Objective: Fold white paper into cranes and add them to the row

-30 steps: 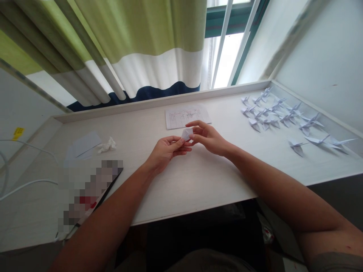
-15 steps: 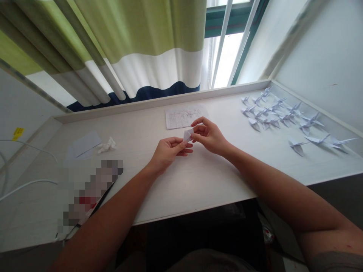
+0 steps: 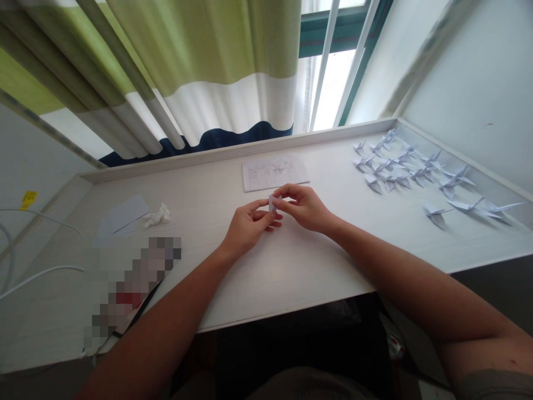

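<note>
Between my two hands, above the middle of the white desk, is a small piece of folded white paper. My left hand pinches its lower left side between thumb and fingers. From the right, my right hand grips its upper edge with thumb and forefinger. Fingers cover much of the paper, so its exact folds are hard to make out. Just beyond the hands a printed form with a table lies flat on the desk.
Several folded paper cranes stand at the right back of the desk. To the left lie flat white paper sheets, a crumpled tissue and a blurred-out flat object. White cables run along the left edge.
My right hand has come down and closed its fingers nearer the paper's top edge. The paper is turned and more covered by fingers now. My left hand has barely moved.
</note>
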Motion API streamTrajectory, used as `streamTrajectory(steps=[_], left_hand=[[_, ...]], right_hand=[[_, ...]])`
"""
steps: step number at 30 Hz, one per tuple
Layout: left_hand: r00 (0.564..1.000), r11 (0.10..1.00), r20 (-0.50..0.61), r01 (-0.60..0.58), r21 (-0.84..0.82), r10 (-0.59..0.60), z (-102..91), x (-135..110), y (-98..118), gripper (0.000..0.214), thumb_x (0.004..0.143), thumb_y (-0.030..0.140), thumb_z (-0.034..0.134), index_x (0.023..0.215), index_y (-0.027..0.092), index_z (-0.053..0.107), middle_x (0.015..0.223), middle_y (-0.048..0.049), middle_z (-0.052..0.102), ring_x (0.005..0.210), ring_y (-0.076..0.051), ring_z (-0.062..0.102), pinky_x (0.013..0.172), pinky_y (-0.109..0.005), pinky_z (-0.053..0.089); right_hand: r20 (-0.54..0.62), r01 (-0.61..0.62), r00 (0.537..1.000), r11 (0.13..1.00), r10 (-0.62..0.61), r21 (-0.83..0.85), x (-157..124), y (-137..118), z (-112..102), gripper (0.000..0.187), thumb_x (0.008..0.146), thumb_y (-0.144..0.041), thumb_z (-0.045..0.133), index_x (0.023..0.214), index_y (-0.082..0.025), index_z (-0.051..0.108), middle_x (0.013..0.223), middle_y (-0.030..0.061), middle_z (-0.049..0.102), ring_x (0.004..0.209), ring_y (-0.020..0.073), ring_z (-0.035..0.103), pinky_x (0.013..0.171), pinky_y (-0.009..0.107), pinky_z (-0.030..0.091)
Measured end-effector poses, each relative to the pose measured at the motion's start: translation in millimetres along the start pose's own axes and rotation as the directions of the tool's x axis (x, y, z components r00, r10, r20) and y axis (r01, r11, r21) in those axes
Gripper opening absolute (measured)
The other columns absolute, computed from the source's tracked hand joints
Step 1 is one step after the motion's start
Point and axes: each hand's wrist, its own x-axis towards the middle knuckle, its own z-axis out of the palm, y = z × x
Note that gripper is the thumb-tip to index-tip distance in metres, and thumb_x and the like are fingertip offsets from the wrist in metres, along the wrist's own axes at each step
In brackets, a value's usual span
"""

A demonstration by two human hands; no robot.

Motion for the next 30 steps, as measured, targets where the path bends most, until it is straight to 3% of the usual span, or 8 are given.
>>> streamTrajectory(steps=[6,12,18,22,30], left_hand=[[0.986,0.983,0.012,-0.169,0.071,0.169,0.3,2,-2,0.038,0.09,0.053,0.081,0.1,0.016,0.08,0.097,-0.008,0.082,0.093,-0.023,0.078,0.078,-0.034,0.065],[0.974,0.971,0.041,-0.226,0.083,0.223,-2.0,4,-3,0.035,0.097,0.051,0.073,0.102,0.017,0.08,0.092,-0.0069,0.081,0.088,-0.021,0.078,0.078,-0.034,0.066],[0.972,0.969,0.084,-0.229,0.093,0.221,-1.3,2,2,0.038,0.1,0.052,0.069,0.096,0.016,0.079,0.096,-0.0091,0.082,0.09,-0.022,0.078,0.078,-0.035,0.067],[0.972,0.971,0.101,-0.22,0.09,0.211,-1.0,1,4,0.039,0.097,0.054,0.073,0.096,0.016,0.08,0.095,-0.0094,0.082,0.09,-0.022,0.078,0.079,-0.035,0.067],[0.991,0.995,0.086,-0.1,0.007,0.099,-3.2,1,7,0.047,0.096,0.062,0.072,0.094,0.015,0.08,0.083,-0.0089,0.081,0.084,-0.025,0.082,0.074,-0.037,0.068]], right_hand=[[0.039,0.073,0.997,0.996,-0.071,-0.05,-2,2,1,0.025,0.092,-0.045,0.08,0.093,-0.021,0.073,0.094,0.0041,0.076,0.083,0.0181,0.072,0.082,0.039,0.063],[0.047,0.113,0.992,0.994,-0.113,-0.005,-3,0,2,0.023,0.094,-0.043,0.079,0.1,-0.021,0.074,0.097,0.0028,0.074,0.077,0.0152,0.071,0.078,0.036,0.065],[0.046,0.138,0.989,0.99,-0.138,-0.006,-1,1,1,0.022,0.094,-0.043,0.078,0.096,-0.021,0.079,0.099,0.0047,0.072,0.078,0.0151,0.069,0.067,0.032,0.063],[0.047,0.116,0.992,0.993,-0.117,0.025,-2,-2,1,0.024,0.092,-0.043,0.081,0.093,-0.02,0.077,0.091,0.0031,0.074,0.074,0.0145,0.068,0.068,0.033,0.064],[0.019,0.111,0.994,0.993,-0.112,0.033,-3,-5,3,0.024,0.089,-0.041,0.084,0.089,-0.019,0.074,0.081,0.0004,0.073,0.069,0.0144,0.069,0.069,0.035,0.066]])
